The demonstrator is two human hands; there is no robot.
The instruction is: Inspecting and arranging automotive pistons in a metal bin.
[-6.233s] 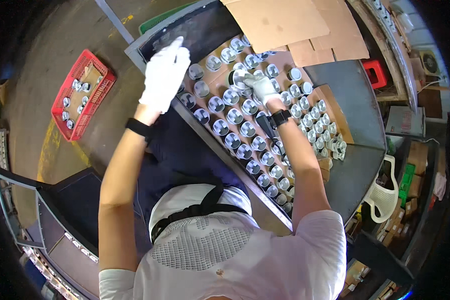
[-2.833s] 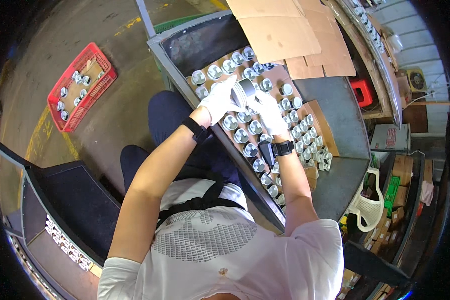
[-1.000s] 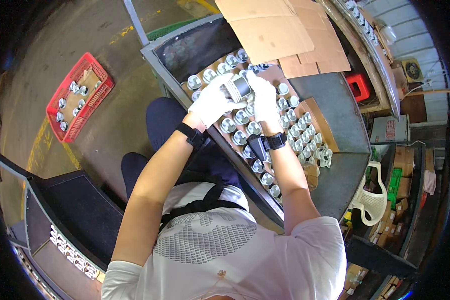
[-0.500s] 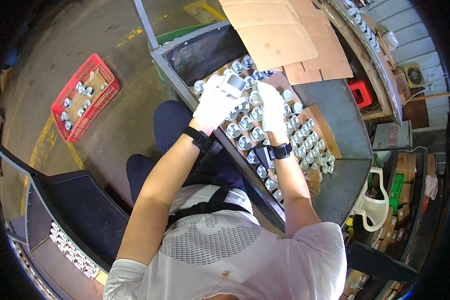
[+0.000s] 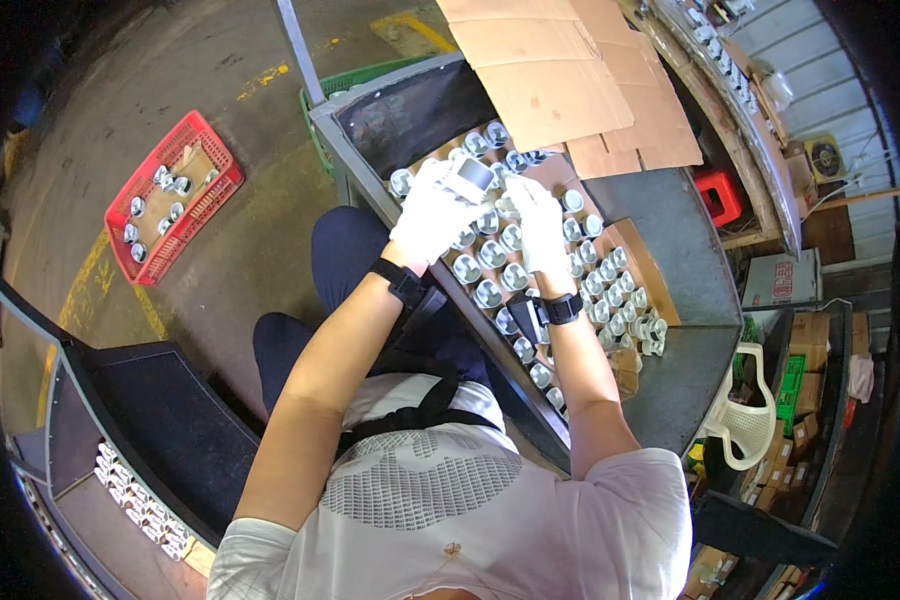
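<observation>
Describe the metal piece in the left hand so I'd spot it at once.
Find the big grey metal bench, set with rows of round metal pieces. Over its left part is the white-gloved left hand. The held piece is above the rest and tipped, its dark grey side showing, while most neighbours show pale round tops.

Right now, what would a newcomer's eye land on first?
The silvery metal cylinders crowding the bench at centre, and one more cylinder held in the white-gloved left hand above them. Then the red crate left of the bench and the large cardboard sheets at top centre.
</observation>
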